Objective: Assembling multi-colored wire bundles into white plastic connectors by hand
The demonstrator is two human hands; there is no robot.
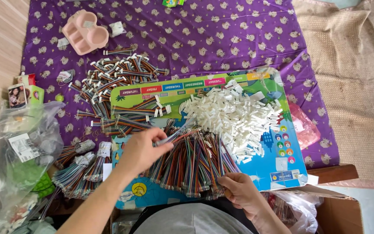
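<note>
Two hands work over a board (278,167). The right hand (239,190) pinches the near edge of the loose wire pile (195,162). The left hand (141,149) grips one thin wire (172,136) over that pile. Beyond lies one heap of white connectors (234,117), too many to count, then finished wire bundles (113,78) and one pink tray (84,32). Bare purple cloth (221,39) lies farther right.

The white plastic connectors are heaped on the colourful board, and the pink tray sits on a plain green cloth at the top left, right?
Not quite. The head view shows the pink tray on a purple patterned cloth, not plain green. The white connectors are indeed heaped on the colourful board.
</note>
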